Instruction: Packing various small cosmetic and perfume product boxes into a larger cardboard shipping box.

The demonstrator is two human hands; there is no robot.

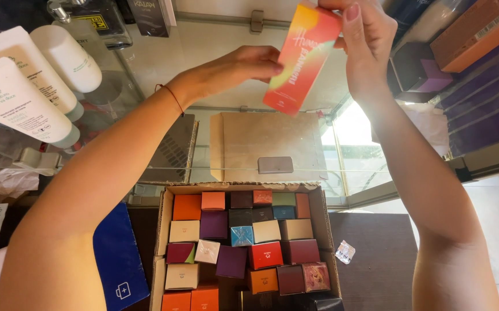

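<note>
I hold a tall, slim orange-and-red box (301, 55) up over a glass shelf (215, 52). My right hand (367, 46) grips its top end between thumb and fingers. The fingertips of my left hand (235, 68) touch the box's left edge near the middle. Below my arms stands an open cardboard carton (164, 214) packed with several small square boxes in orange, purple, red, cream and teal.
White tubes (28, 92) and dark bottles (97, 20) stand on the glass shelf at left. Purple and orange boxes (480, 34) fill shelves at right. A brown envelope (264, 144) lies under the glass. A blue pouch (117, 259) rests left of the carton.
</note>
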